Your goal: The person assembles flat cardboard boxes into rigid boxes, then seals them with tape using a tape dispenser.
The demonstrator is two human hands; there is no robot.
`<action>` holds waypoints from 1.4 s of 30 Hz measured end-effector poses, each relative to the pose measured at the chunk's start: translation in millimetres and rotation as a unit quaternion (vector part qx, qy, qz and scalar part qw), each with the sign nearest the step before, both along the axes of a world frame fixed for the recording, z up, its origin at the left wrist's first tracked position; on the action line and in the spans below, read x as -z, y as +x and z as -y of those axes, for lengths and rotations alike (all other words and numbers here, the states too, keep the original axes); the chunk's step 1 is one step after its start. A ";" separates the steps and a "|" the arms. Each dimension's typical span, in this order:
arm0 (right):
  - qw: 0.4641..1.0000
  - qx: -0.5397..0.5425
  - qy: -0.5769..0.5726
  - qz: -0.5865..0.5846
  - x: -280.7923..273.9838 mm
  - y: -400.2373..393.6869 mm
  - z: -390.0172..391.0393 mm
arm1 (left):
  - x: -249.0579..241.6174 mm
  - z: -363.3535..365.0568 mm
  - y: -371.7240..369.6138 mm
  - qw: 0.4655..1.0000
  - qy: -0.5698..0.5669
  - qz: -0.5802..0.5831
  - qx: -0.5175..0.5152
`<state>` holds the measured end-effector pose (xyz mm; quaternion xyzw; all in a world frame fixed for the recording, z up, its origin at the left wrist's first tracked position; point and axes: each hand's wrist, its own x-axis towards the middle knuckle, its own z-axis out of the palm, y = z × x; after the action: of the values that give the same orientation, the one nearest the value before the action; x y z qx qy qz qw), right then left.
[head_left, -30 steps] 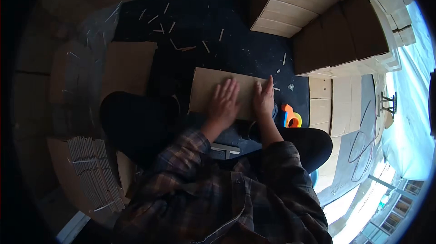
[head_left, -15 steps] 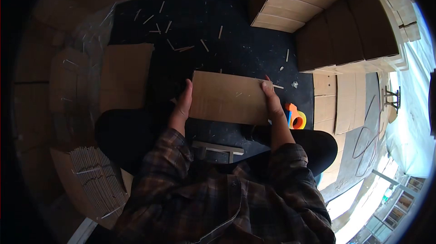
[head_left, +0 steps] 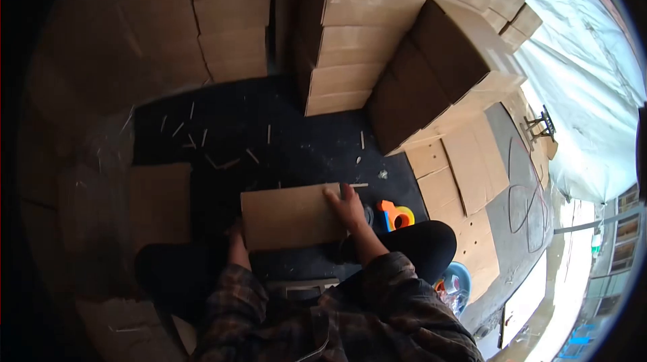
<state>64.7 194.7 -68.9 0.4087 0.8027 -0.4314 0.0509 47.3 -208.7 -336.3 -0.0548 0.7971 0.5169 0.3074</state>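
Between my two hands is a small brown cardboard box (head_left: 294,219), its flat face turned up towards me, above the dark floor between my knees. My left hand (head_left: 236,235) presses against its left side, with the fingers mostly hidden in shadow. Across the upper right corner lies my right hand (head_left: 346,207), thumb on the face and fingers round the edge. An orange tape dispenser (head_left: 394,216) with yellow and blue parts stands right of my right hand, beside my knee.
Tall stacks of cardboard boxes (head_left: 357,45) rise ahead. Thin strips (head_left: 269,134) are scattered over the black floor (head_left: 310,149). Flat cardboard sheets (head_left: 475,163) lie to the right, near a blue basin (head_left: 457,284) with items in it. Another sheet (head_left: 160,203) is at left.
My view has tilted up and turned right, bringing more of the box stacks and the blue basin into sight. Both hands still hold the box, which appears lower and further left.
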 end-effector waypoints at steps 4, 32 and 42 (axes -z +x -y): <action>1.000 -0.013 -0.005 -0.012 3.8 31.1 21.6 | -206.3 -89.7 -60.4 0.933 0.212 0.158 -0.244; 0.784 0.035 0.109 -0.610 -386.5 73.9 -285.8 | -598.9 -455.4 -56.1 0.748 0.452 -0.453 0.174; 0.835 0.067 0.121 -0.532 -359.8 16.5 -486.2 | -582.1 -637.3 -107.7 0.687 0.328 -0.628 0.162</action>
<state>81.2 680.8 290.9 0.1721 0.7221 -0.4842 -0.4632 -60.4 428.6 245.9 0.5172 0.5799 0.6007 -0.1882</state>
